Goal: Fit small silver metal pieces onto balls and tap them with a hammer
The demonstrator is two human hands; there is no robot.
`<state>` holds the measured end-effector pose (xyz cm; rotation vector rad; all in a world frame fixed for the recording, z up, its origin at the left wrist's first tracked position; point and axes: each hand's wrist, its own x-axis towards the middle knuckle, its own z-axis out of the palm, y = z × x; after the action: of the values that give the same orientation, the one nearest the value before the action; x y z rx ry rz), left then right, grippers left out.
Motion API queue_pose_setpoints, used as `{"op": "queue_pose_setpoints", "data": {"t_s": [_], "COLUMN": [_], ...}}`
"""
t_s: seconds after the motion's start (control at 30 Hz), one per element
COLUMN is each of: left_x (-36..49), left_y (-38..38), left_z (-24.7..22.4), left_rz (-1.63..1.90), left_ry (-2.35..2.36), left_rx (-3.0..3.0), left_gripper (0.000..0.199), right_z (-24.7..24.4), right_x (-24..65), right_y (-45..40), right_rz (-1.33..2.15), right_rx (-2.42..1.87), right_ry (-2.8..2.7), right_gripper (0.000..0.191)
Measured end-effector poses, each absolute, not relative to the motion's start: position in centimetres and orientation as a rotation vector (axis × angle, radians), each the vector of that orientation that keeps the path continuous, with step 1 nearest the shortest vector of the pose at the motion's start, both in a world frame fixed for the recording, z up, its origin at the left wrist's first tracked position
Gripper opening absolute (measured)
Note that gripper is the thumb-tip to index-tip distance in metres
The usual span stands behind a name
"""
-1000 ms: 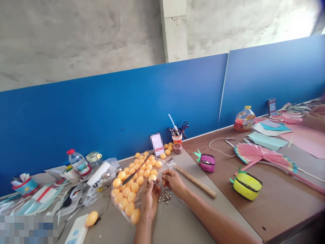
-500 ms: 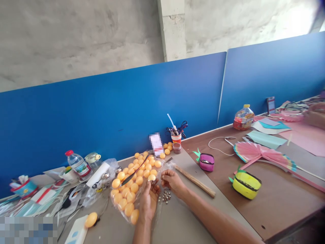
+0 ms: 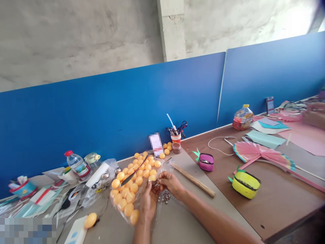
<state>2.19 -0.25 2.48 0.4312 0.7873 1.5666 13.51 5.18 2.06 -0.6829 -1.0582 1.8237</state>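
Note:
My left hand (image 3: 149, 201) is cupped, with its thumb and fingers around a small shiny, silvery round piece (image 3: 153, 182). From the right, my right hand (image 3: 171, 184) reaches against that piece with thumb and forefinger pinched together. Whatever may sit between those fingertips is too small to make out. Just below my right hand, several little silver beads or bells (image 3: 166, 196) lie in a pile on clear plastic. Beside my left hand spreads a clear bag of orange balls (image 3: 129, 197), with a dark strap-like strip (image 3: 129, 178) lying across it.
A bundle of thin sticks (image 3: 195, 181) lies right of my hands. Beyond are a purple pouch (image 3: 206, 162), a yellow pouch (image 3: 245, 184) and a pink paper fan (image 3: 262, 154). Leftward stand a red-capped bottle (image 3: 78, 166) and a loose orange ball (image 3: 90, 220). A blue partition (image 3: 114, 112) runs behind.
My right hand has moved left and slightly down, so its fingertips now meet the shiny piece in my left hand. My left hand stays nearly in place.

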Motion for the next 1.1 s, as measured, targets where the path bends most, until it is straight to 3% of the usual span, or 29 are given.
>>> {"op": "queue_pose_setpoints", "data": {"t_s": [0.57,0.73,1.1], "left_x": [2.3,2.1,2.0], "left_y": [0.0,-0.2,0.0], "left_z": [1.6,1.2,0.0], "left_rz": [1.534,1.552,1.564], "left_ry": [0.924,1.086,1.12], "left_rx": [0.591,0.707,0.72], "left_gripper": [0.027,0.038,0.055], "right_z": [1.3,1.1,1.0], "right_x": [13.1,13.1,12.8], "right_y": [5.5,5.5,5.2], "right_rz": [1.666,1.627,1.627], "right_rx": [-0.893,-0.968,-1.017], "right_ry": [-1.281,-1.316,-1.327], "right_gripper": [0.007,0.004,0.012]}}
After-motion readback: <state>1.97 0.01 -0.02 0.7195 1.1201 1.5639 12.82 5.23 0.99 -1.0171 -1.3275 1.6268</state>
